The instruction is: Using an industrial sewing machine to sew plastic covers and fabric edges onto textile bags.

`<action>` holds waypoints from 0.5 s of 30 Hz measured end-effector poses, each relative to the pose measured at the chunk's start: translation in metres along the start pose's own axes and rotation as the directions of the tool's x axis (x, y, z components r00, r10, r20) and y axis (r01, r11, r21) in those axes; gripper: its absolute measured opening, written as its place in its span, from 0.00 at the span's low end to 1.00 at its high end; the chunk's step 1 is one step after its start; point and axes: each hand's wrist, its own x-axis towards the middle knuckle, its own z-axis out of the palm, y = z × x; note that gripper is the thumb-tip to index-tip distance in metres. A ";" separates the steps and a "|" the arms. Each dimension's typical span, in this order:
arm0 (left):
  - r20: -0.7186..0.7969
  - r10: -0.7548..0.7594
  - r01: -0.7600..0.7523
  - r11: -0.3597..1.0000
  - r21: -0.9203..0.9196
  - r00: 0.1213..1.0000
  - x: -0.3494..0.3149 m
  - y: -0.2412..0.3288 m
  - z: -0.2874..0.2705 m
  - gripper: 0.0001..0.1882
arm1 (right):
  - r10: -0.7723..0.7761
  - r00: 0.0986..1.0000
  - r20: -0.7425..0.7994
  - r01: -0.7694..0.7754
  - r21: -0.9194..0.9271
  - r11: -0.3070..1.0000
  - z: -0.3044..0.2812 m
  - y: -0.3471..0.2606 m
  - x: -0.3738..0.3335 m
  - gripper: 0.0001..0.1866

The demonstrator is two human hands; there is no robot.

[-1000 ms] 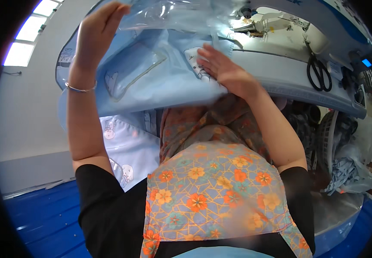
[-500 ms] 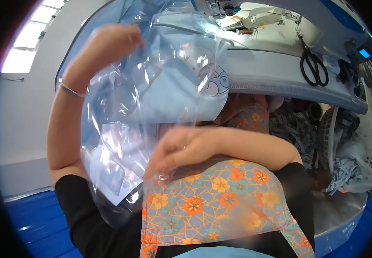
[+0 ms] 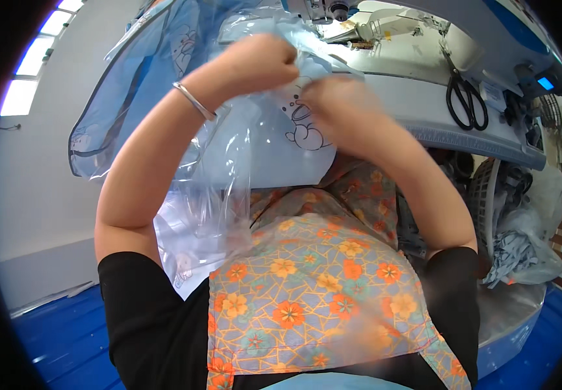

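Note:
My left hand point(image 3: 265, 63), with a bracelet at its wrist, is closed above the blue fabric point(image 3: 229, 153), close to the sewing machine head. What its fingers grip is hidden. Beside it on the right, my right hand point(image 3: 343, 107) is smeared by motion, so its fingers cannot be made out. Dark-line cartoon animals point(image 3: 308, 135) are printed on the fabric below the hands. A clear plastic sheet point(image 3: 235, 166) lies in shiny folds over the fabric's left part and hangs down toward my lap. A white printed piece point(image 3: 187, 250) shows through or beside it.
The sewing machine point(image 3: 339, 12) stands at the far side, its pale bed edged by a ruler strip point(image 3: 443, 138). Black scissors point(image 3: 466, 101) lie on the right. Below them a grey basket point(image 3: 484, 195) stands beside bagged cloth scraps point(image 3: 518, 257). More blue pieces point(image 3: 131, 97) spread left.
My left hand has moved right, and my right hand has risen from my lap to beside it. The clear plastic has shifted right and uncovered blue pieces on the left.

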 end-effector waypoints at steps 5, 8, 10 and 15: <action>-0.299 0.196 -0.248 0.958 -0.146 0.934 0.029 -0.007 -0.005 0.16 | 0.095 0.938 -0.333 -0.165 -0.189 0.968 0.039 0.057 0.071 0.15; -0.155 0.133 -0.176 0.935 -0.310 0.979 0.038 0.009 -0.004 0.16 | -0.171 0.968 0.184 0.194 -0.119 0.974 0.061 0.038 0.105 0.24; -0.088 0.122 -0.146 0.921 -0.360 0.989 0.040 0.005 0.003 0.14 | -0.422 0.904 -0.065 0.415 0.361 0.835 0.105 0.001 0.085 0.30; -0.278 0.234 -0.282 0.949 -0.144 0.931 0.020 -0.024 0.071 0.17 | -0.355 0.916 0.188 0.253 0.416 0.874 0.041 -0.023 0.005 0.30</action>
